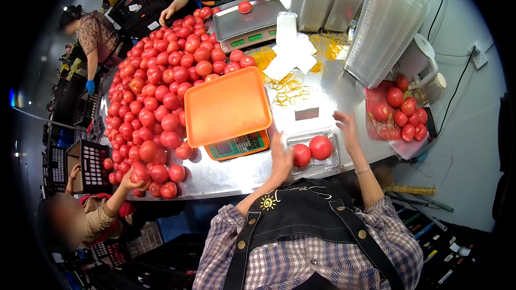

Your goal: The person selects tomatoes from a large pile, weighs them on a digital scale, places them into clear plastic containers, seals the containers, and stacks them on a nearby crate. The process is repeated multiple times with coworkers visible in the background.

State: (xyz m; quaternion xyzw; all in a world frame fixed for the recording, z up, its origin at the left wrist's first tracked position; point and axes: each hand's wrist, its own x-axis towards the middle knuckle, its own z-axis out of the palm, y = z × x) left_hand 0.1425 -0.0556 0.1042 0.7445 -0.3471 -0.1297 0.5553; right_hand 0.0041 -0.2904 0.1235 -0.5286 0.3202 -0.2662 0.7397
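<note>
A clear plastic tray (331,162) lies near the table's front edge, with two red tomatoes (321,148) side by side in it. My left hand (281,159) is at the tray's left side, fingers apart and slightly blurred, close to the left tomato (301,155); whether it touches the tray I cannot tell. Over the tabletop to the tray's upper right, my right hand (347,129) has its fingers spread and holds nothing. Just left of my left hand is a digital scale with a bare orange platform (227,106) above its keypad (248,143).
A large tomato heap (161,76) covers the table's left side. Yellow rubber bands (288,90) and white papers (292,58) lie beyond the tray. Stacked clear trays (387,28) lean at right, near bagged tomatoes (407,106). Co-workers' hands (135,179) hold tomatoes; another scale (250,16) stands behind.
</note>
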